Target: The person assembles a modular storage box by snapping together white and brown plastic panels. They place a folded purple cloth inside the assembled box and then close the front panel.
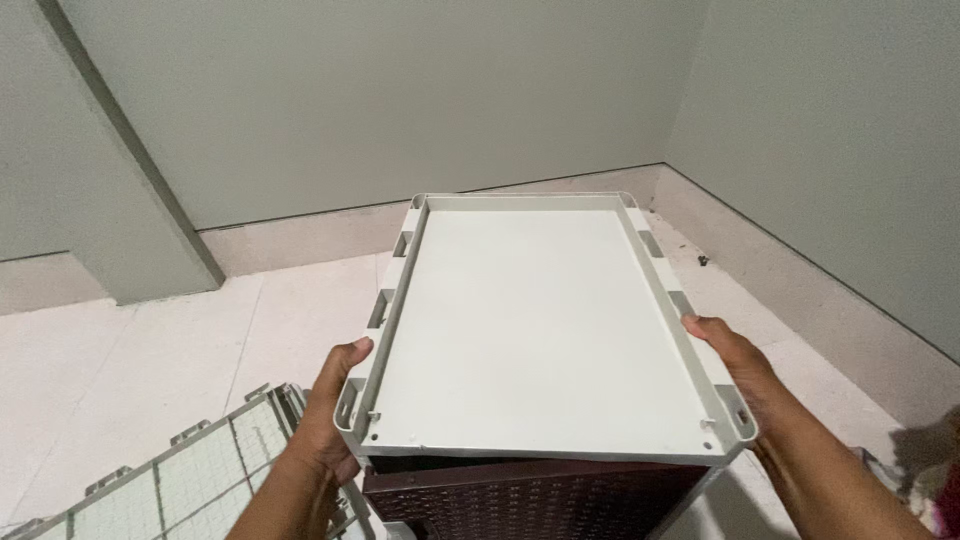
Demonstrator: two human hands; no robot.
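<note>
At panel edges, both hands grip.

Both hands, left and right, reach forward, fingers curled in a grip.

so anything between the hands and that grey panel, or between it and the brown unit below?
Nothing visible. The left hand and right hand already grip the grey panel by its long side rims. Its near edge sits directly over the dark brown perforated unit, with no object seen between; contact there cannot be told.
</note>
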